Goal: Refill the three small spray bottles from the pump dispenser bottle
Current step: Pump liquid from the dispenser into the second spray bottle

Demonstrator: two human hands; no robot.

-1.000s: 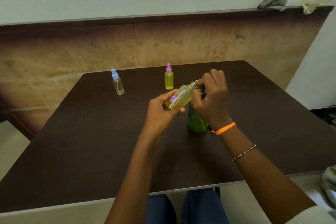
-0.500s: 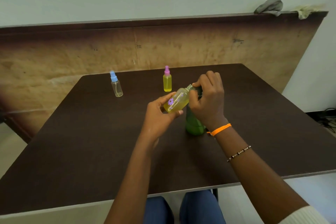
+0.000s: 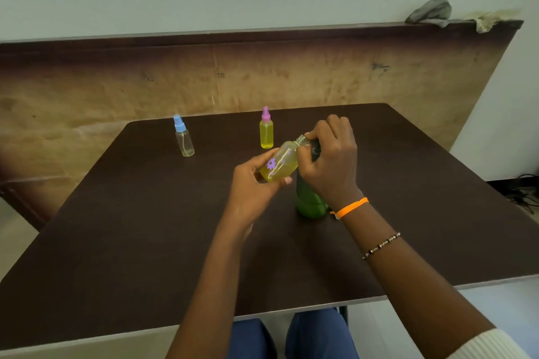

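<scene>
Over the table (image 3: 145, 227), left hand (image 3: 253, 183) grips tilted yellow-filled bottle (image 3: 280, 165); right hand (image 3: 329, 160) grasps green dispenser (image 3: 309, 201).

A dark brown wooden table (image 3: 145, 227) carries a clear blue-capped spray bottle (image 3: 183, 137) at eleven o'clock, a yellow pink-capped spray bottle (image 3: 266, 130) at twelve, and a green plastic bottle (image 3: 309, 201) near centre

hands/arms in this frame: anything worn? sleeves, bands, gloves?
No gloves; both hands bare. The left hand and its forearm carry nothing visible. The right hand has an orange band at the wrist, a thin dark beaded bracelet further up the forearm, and a cream ribbed sleeve cuff at the frame's bottom corner.
</scene>
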